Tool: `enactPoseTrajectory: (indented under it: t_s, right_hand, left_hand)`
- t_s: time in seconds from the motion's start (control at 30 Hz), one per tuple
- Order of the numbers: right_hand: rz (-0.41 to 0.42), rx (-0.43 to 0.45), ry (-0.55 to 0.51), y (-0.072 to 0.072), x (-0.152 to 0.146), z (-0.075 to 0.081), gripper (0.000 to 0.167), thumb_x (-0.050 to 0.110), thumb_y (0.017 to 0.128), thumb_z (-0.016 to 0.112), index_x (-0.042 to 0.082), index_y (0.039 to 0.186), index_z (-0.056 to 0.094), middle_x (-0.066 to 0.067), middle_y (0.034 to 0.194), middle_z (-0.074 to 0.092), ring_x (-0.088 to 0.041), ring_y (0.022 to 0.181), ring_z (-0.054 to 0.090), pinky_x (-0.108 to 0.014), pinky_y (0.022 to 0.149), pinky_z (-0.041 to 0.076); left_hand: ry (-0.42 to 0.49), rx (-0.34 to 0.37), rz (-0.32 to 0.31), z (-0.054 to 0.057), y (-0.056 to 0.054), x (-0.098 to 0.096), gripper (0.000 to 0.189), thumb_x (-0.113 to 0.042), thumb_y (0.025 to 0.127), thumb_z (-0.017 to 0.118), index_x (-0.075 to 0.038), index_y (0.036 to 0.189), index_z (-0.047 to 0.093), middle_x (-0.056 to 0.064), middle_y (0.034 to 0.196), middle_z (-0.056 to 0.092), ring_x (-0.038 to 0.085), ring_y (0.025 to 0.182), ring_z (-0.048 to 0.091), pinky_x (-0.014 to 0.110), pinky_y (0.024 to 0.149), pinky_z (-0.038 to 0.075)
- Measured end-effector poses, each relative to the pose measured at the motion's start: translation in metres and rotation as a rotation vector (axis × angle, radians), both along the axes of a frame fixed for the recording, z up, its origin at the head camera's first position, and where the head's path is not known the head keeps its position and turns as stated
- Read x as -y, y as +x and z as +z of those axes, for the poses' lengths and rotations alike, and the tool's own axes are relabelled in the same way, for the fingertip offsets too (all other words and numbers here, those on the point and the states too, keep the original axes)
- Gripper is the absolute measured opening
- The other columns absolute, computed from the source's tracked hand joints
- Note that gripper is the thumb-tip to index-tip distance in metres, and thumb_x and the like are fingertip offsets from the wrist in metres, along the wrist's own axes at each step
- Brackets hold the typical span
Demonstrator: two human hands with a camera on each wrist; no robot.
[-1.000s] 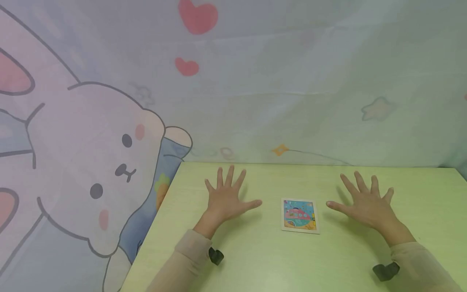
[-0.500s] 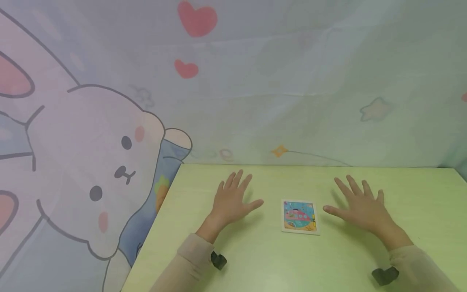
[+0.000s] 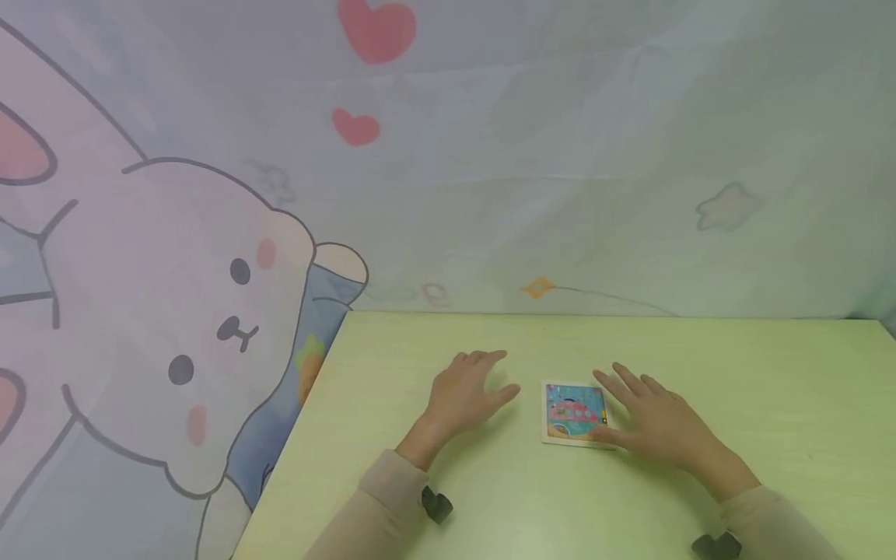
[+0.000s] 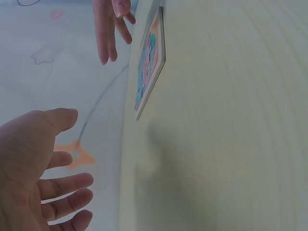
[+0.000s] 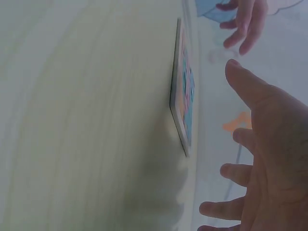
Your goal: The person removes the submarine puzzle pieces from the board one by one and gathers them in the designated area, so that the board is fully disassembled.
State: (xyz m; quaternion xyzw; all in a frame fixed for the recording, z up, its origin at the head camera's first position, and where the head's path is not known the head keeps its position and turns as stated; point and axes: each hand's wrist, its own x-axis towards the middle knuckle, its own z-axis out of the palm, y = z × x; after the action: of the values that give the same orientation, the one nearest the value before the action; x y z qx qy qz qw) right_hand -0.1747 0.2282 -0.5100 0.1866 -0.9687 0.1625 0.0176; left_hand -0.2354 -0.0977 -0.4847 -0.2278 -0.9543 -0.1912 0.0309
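Note:
A small square picture board [image 3: 575, 412] with a white border lies flat on the table; its print shows a pink submarine-like shape on blue. To its left my left hand [image 3: 460, 397] hovers above the table, fingers loosely bent, holding nothing. My right hand [image 3: 661, 424] is over the board's right edge, and its thumb hides the lower right corner in the head view. In the right wrist view a gap shows between the right hand [image 5: 274, 130] and the board [image 5: 184, 91]. The left wrist view shows the left hand [image 4: 33, 163] apart from the board [image 4: 151, 57].
The pale yellow-green table [image 3: 532, 505] ends at a hanging cloth [image 3: 560, 155] printed with hearts and a large rabbit [image 3: 182, 311]. A small dark device [image 3: 437, 505] sits by the left wrist, and a similar dark device [image 3: 717, 546] by the right.
Both hands have moved inward toward the board, the right one farther, so its thumb now overlaps the board. The spread fingers have drawn closer together. The board has stayed in place.

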Motion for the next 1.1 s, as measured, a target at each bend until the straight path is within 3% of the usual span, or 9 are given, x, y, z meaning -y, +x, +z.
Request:
enactPoseTrajectory:
  t_s: [0.3, 0.63, 1.1]
  right_hand:
    - [0.086, -0.025, 0.013, 0.01, 0.023, -0.006, 0.087, 0.076, 0.089, 0.061, 0.023, 0.157, 0.047, -0.02, 0.16, 0.04, -0.062, 0.131, 0.045, -0.076, 0.09, 0.044]
    - [0.109, -0.008, 0.016, 0.018, 0.038, -0.011, 0.075, 0.066, 0.091, 0.067, 0.034, 0.156, 0.048, -0.022, 0.159, 0.041, -0.066, 0.133, 0.039, -0.078, 0.092, 0.041]
    - [0.111, -0.023, 0.054, 0.023, 0.043, -0.012, 0.069, 0.059, 0.092, 0.071, 0.029, 0.152, 0.055, -0.025, 0.155, 0.045, -0.064, 0.134, 0.039, -0.073, 0.093, 0.042]
  left_hand:
    - [0.077, 0.106, -0.047, -0.018, -0.006, -0.02, 0.054, -0.054, 0.098, 0.064, -0.02, 0.14, 0.065, -0.005, 0.114, 0.075, 0.019, 0.102, 0.069, 0.026, 0.064, 0.05]
    - [0.1, 0.153, -0.123, -0.036, -0.016, -0.041, 0.049, -0.051, 0.096, 0.07, -0.022, 0.135, 0.067, -0.009, 0.104, 0.072, 0.009, 0.091, 0.065, 0.028, 0.074, 0.052]
    - [0.083, 0.199, -0.092, -0.049, -0.024, -0.057, 0.043, -0.05, 0.091, 0.077, -0.023, 0.124, 0.071, -0.013, 0.093, 0.061, 0.005, 0.077, 0.056, 0.026, 0.065, 0.046]
